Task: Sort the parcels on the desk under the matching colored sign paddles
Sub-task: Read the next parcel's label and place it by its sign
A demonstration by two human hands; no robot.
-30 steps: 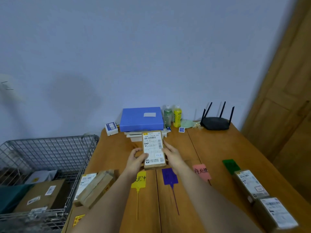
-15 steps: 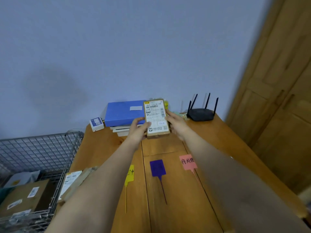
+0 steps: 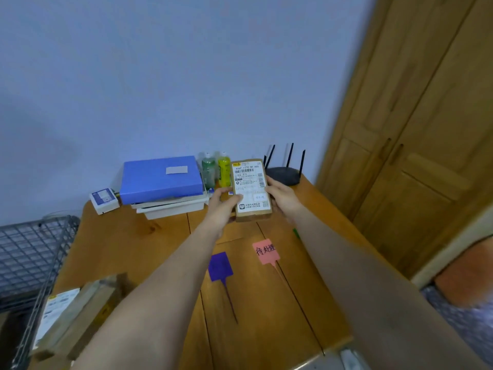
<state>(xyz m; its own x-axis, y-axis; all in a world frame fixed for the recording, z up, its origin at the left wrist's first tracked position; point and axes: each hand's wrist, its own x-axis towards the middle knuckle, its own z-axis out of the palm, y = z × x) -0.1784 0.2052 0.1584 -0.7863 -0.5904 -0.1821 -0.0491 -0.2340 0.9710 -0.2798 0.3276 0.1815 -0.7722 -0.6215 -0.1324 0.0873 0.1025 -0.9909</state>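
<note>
- The small brown parcel (image 3: pixel 250 190) sits just right of the frame's centre, held upright in the air over the far part of the wooden desk (image 3: pixel 128 244), its white shipping label turned toward the camera.
- The left hand (image 3: pixel 222 206) grips the parcel's lower left edge, thumb curled onto the label face; the right hand (image 3: pixel 282 194) clasps the right edge, fingers wrapped behind it. The parcel lies between the two palms, its top half standing clear above both hands.
- Below the parcel, in the lower centre, the purple sign paddle (image 3: pixel 220 266) and the pink sign paddle (image 3: pixel 265 251) lie flat on the desk, well apart from the held parcel.
- A second parcel (image 3: pixel 77 313) lies at the lower left of the frame, near the wire basket (image 3: pixel 32 252).
- Behind the hands stand a blue box (image 3: pixel 160 178), a green bottle (image 3: pixel 208 169), a yellow bottle (image 3: pixel 224 168) and a black router (image 3: pixel 282 173).
- Against half a second ago, the parcel has shifted rightward across the frame, now in front of the router's left side instead of the blue box; the yellow paddle is no longer visible and both bottles are uncovered.
</note>
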